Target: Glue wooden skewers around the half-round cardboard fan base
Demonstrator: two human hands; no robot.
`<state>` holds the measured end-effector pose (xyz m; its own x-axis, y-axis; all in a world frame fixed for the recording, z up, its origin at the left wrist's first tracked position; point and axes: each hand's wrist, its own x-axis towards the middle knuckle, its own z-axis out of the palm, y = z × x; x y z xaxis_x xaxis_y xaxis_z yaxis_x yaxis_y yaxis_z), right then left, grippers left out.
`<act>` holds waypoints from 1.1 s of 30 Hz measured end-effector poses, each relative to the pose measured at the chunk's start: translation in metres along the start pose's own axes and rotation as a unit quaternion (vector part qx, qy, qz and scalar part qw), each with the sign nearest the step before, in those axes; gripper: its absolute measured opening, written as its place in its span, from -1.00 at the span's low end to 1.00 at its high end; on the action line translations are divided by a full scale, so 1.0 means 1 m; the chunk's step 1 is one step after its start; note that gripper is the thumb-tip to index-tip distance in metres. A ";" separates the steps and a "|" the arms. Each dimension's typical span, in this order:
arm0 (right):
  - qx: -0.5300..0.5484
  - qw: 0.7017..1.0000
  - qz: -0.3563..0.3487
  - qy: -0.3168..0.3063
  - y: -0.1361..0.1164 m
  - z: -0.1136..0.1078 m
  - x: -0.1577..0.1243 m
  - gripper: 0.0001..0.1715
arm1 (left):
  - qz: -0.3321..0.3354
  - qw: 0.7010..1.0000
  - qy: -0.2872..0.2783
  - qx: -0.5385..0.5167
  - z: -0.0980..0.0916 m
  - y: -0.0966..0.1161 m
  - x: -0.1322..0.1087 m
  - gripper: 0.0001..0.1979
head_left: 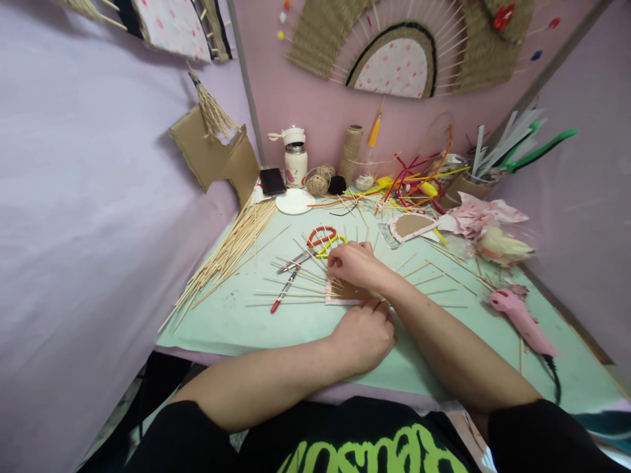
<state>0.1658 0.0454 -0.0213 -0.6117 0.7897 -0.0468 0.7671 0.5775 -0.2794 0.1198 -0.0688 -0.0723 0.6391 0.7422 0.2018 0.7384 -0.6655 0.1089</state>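
Observation:
A small cardboard half-circle (342, 291) with a pink-spotted white edge lies on the table before me. Thin wooden sticks (296, 291) fan out from it to both sides and away from me. My left hand (365, 335) rests at its near edge, fingers curled round that edge with the tips hidden. Above the board, my right hand (355, 266) has its fingers bent together among the sticks; what is between them is hidden. Scissors (298, 261) with red and yellow handles lie under the sticks, touching a red-capped pen (284, 289).
Loose sticks (227, 256) are heaped at the left. At the right lies a pink glue gun (525, 320). Along the back stand an open white bottle (296, 164), twine balls (319, 180), coloured pipe cleaners (409, 180) and a pot of glue sticks (468, 187). A finished fan (394, 66) hangs behind.

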 end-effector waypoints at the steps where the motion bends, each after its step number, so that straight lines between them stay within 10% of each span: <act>1: 0.000 1.000 0.004 0.007 0.001 0.000 0.000 -0.91 | 0.001 1.000 0.001 0.001 0.000 0.000 0.000 -0.72; 14: -0.041 0.987 0.118 0.099 0.060 -0.006 0.017 -0.70 | 0.013 1.000 0.024 0.014 0.000 -0.001 0.000 -0.67; 26: -0.036 0.986 0.114 0.116 0.062 0.003 0.020 -0.70 | 0.009 0.999 0.038 0.014 0.000 0.001 0.000 -0.63; 33: -0.030 0.983 0.118 0.136 0.063 0.007 0.022 -0.73 | -0.060 0.996 0.059 -0.002 -0.043 -0.034 0.001 -0.77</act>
<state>0.1997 0.0979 -0.0469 -0.3466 0.9248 0.1569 0.8967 0.3758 -0.2339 0.0859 -0.0491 -0.0340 0.5162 0.8024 0.2995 0.8071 -0.5728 0.1434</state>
